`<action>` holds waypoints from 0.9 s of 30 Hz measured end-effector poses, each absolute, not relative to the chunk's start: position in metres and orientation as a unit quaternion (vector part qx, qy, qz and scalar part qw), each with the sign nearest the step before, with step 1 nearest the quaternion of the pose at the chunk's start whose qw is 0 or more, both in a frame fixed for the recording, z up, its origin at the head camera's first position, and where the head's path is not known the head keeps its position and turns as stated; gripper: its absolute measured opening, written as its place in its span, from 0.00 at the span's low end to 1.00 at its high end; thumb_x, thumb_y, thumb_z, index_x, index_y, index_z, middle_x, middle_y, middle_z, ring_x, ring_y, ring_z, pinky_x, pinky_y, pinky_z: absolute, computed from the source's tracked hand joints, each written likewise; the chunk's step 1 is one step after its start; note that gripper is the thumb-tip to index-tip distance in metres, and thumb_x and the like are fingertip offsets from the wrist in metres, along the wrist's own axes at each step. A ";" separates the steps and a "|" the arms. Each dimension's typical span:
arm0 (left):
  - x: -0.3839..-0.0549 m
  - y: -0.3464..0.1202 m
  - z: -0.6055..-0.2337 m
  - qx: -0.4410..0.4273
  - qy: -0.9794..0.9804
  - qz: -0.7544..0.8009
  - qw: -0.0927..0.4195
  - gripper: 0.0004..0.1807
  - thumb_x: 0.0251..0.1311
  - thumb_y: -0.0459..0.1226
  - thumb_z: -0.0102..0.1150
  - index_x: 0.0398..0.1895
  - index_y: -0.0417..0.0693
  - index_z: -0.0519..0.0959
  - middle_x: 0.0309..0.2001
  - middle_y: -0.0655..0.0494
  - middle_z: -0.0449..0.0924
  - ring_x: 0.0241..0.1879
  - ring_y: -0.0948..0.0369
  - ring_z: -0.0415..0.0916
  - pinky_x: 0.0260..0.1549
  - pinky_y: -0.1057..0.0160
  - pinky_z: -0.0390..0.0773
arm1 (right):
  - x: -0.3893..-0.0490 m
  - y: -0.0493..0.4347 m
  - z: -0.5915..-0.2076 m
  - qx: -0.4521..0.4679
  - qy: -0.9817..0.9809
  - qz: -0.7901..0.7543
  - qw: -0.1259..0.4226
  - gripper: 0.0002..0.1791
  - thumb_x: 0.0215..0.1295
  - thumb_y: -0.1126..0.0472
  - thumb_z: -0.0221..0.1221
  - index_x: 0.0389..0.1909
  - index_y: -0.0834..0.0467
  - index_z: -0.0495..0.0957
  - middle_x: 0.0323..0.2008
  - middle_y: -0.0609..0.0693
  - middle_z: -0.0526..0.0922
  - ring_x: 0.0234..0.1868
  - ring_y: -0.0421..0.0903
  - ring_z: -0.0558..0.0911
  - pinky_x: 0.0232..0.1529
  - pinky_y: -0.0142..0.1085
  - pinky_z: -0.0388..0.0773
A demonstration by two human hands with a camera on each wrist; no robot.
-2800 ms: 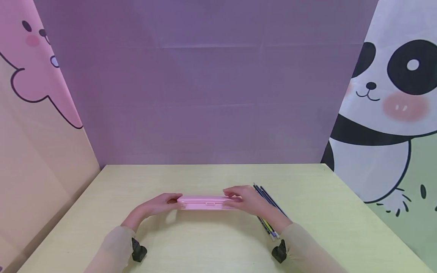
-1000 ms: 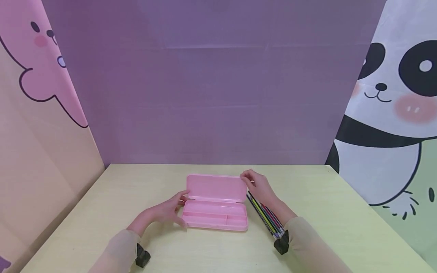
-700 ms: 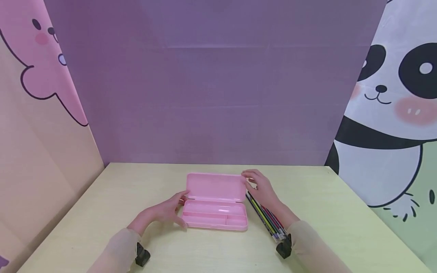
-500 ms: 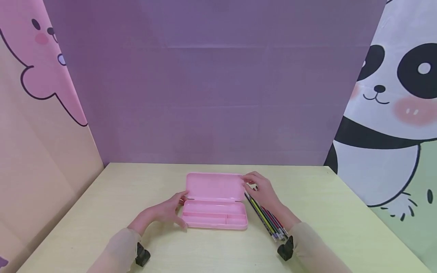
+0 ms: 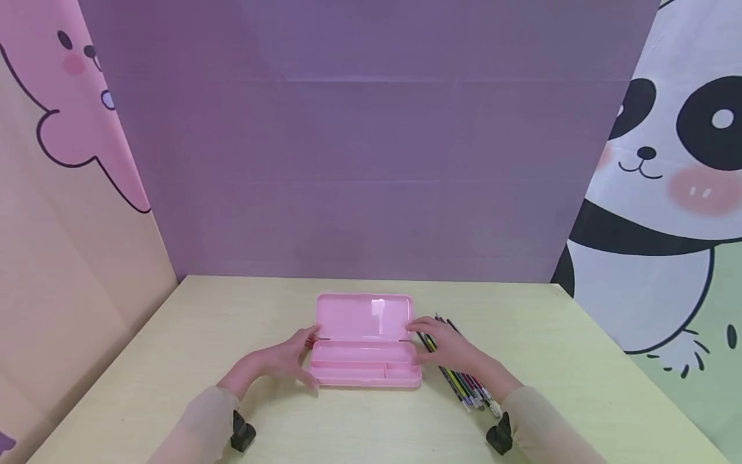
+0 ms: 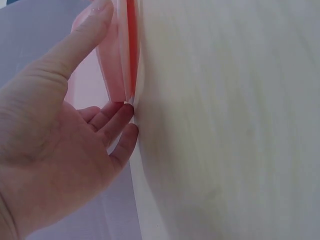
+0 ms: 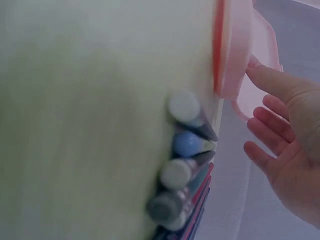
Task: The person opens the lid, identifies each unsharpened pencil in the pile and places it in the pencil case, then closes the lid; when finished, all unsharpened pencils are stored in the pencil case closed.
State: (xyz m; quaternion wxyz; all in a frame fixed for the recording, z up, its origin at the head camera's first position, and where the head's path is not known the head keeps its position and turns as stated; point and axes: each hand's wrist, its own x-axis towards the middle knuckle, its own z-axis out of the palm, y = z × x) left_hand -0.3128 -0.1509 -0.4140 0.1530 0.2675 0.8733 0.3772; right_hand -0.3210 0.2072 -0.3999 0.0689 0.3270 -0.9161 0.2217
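Only the head view shows compartments (image 5: 350, 373) in the pink case (image 5: 348, 316), left hand (image 5: 282, 358) gripping, right hand (image 5: 455, 348) touching it.

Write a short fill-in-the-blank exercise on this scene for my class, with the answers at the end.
1. The pencil case on the table is coloured ____.
2. Its lid is ____, not shut.
3. The pencils lie on the person's ____ side of the case.
4. The hand farther from the pencils is the person's ____ one.

Missing words: pink; open; right; left.
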 end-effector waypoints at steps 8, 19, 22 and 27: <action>-0.315 -0.150 -0.416 0.253 0.878 0.382 0.140 0.55 0.49 0.42 0.70 0.72 0.35 0.44 0.62 0.43 0.57 0.64 0.47 0.57 0.66 0.43 0.58 | -0.321 0.209 -0.403 0.318 -0.921 0.222 0.039 0.39 0.50 0.55 0.70 0.62 0.62 0.67 0.62 0.59 0.70 0.63 0.59 0.69 0.61 0.54 0.69; -0.320 -0.151 -0.414 0.304 0.885 0.342 0.090 0.51 0.49 0.43 0.69 0.71 0.34 0.51 0.75 0.41 0.30 0.73 0.41 0.32 0.69 0.38 0.44 | -0.324 0.211 -0.403 0.314 -0.923 0.223 0.010 0.43 0.51 0.50 0.68 0.66 0.63 0.63 0.66 0.60 0.66 0.67 0.61 0.63 0.64 0.56 0.64; -0.322 -0.153 -0.415 0.298 0.888 0.337 0.097 0.48 0.52 0.44 0.68 0.71 0.37 0.52 0.75 0.44 0.30 0.73 0.42 0.31 0.69 0.39 0.42 | -0.324 0.212 -0.402 0.316 -0.922 0.223 0.003 0.43 0.52 0.50 0.67 0.66 0.63 0.63 0.66 0.61 0.66 0.67 0.62 0.62 0.64 0.57 0.63; -0.324 -0.154 -0.416 0.293 0.889 0.335 0.111 0.49 0.51 0.46 0.68 0.72 0.42 0.51 0.75 0.47 0.34 0.73 0.43 0.32 0.70 0.39 0.42 | -0.325 0.213 -0.400 0.315 -0.921 0.229 -0.011 0.43 0.52 0.51 0.67 0.66 0.64 0.62 0.66 0.61 0.65 0.68 0.63 0.61 0.65 0.58 0.61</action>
